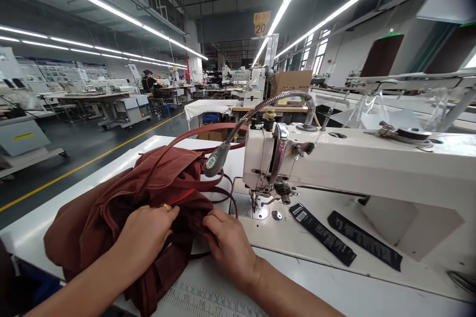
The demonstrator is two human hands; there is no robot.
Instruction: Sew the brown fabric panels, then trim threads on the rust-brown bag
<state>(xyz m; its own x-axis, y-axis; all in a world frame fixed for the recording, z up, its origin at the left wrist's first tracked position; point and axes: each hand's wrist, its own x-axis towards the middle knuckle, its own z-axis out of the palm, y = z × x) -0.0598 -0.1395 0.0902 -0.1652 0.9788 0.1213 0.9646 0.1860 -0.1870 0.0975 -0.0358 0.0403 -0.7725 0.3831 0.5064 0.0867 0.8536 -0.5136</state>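
Observation:
A dark red fabric bag (92, 208) with long straps lies bunched on the white table, left of a white sewing machine (353, 163). My left hand (148, 230), with a ring on one finger, is closed on the bag's fabric near its opening. Fingers curled, my right hand (228, 237) pinches the bag's right edge, just left of and in front of the needle area. A zipper shows below my left hand. The gooseneck lamp head (217, 159) hangs over the bag's upper right side.
Two black printed labels (323, 234) (366, 240) lie on the machine bed at right. A ruler scale (203, 302) runs along the table's front. Thread cones (381, 55) stand at upper right. A person (149, 82) sits at a far table.

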